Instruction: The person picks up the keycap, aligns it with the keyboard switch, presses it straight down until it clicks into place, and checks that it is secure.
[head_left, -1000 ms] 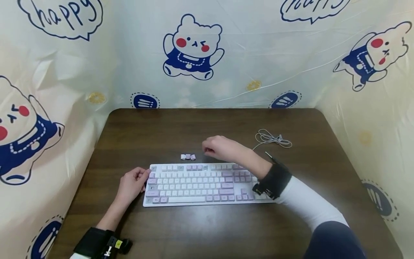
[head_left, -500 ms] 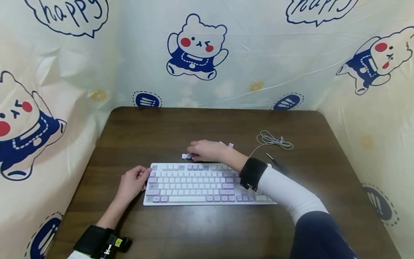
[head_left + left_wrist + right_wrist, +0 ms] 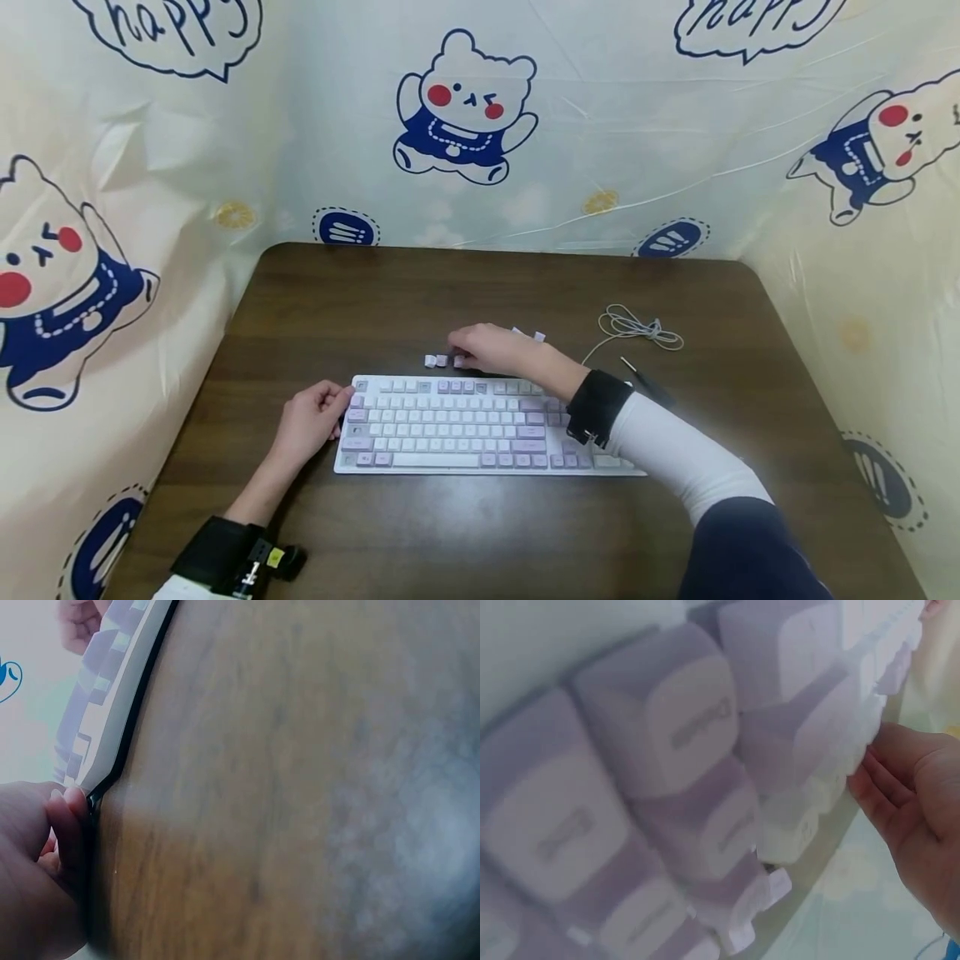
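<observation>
A white and lilac keyboard (image 3: 435, 460) lies on the table. At its upper left corner my left hand (image 3: 306, 421) grips the edge between thumb and fingers; the left wrist view shows that hand (image 3: 37, 870) on the keyboard's rim. Beyond the back edge, my right hand (image 3: 491, 348) pinches a small keycap (image 3: 459, 362), mostly covered by the fingers. Two loose keycaps (image 3: 436, 361) sit just left of it. Behind the right hand, two pale keycaps (image 3: 540, 337) show partly. In the right wrist view, lilac keys (image 3: 660, 712) fill the foreground, and the right hand (image 3: 922, 810) is behind the keyboard.
A bundled pale cable (image 3: 637, 327) lies at the back right of the brown table (image 3: 450, 542). A slim dark tool with a metal tip (image 3: 628, 364) rests partly behind the right forearm. Printed curtains (image 3: 322, 125) surround the table's back and sides.
My right hand first moved left to the rightmost of three keycaps, then slid it slightly right, away from the other two. Two keycaps behind the hand came into view. My left hand stayed put.
</observation>
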Available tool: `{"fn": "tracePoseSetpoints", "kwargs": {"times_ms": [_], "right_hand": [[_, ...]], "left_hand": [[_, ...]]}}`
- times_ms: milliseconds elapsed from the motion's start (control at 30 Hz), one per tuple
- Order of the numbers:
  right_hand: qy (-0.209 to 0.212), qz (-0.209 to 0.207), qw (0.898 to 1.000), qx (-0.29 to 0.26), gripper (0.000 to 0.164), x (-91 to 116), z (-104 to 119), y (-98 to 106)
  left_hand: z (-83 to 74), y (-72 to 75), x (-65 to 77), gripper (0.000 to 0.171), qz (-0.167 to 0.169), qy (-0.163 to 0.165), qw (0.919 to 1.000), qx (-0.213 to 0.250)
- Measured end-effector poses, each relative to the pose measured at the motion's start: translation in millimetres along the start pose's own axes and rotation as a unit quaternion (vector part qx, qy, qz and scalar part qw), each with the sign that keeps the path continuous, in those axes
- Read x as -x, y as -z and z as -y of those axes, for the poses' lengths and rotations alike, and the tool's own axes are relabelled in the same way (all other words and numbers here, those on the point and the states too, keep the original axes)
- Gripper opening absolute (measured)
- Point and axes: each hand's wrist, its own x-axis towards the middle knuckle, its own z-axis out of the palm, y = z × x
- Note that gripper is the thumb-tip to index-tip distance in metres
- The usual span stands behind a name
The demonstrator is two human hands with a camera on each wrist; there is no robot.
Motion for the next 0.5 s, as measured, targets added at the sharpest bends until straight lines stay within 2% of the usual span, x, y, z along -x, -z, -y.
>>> {"fn": "tracePoseSetpoints", "kwargs": {"times_ms": [167,267,500], "right_hand": [[-0.016,-0.024,1.000,-0.012,0.015,18,-2,6],[-0.023,-0.031,0.999,-0.038,0.015,29,-1,8],[-0.020,-0.016,0.994,-0.102,0.014,46,2,7]], "left_hand": [[-0.2,0.0,0.0,0.042,0.006,0.014,0.9999,-0.001],[-0.1,0.6,0.0,0.044,0.009,0.019,0.9998,-0.001],[0.4,-0.7,-0.5,0.043,0.014,0.020,0.9997,-0.002]]}}
